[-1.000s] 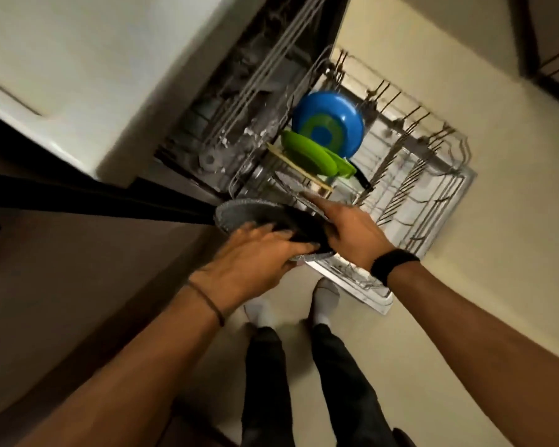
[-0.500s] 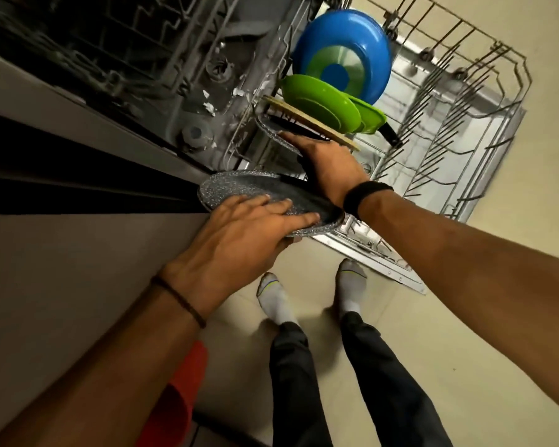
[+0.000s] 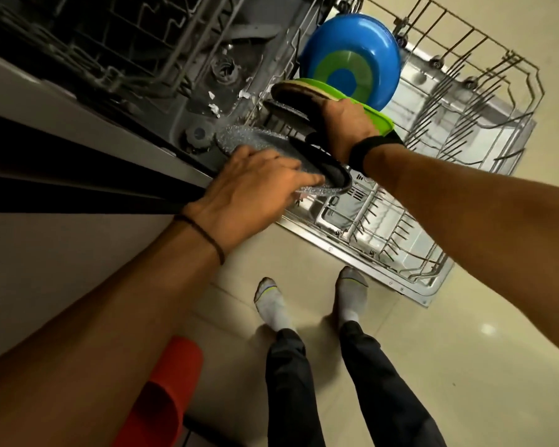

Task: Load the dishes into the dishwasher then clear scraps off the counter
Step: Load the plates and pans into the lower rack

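Right hand (image 3: 342, 125) fingertips hidden behind racked plates (image 3: 288, 91); left hand (image 3: 255, 195) thumb (mostly) hidden under speckled plate (image 3: 249, 138).

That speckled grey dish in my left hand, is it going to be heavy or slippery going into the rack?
The speckled grey dish looks stiff and probably weighty, holding its shape though gripped at one edge. The left hand pinches only the rim, so it may tip. Its surface looks matte, likely not very slippery.
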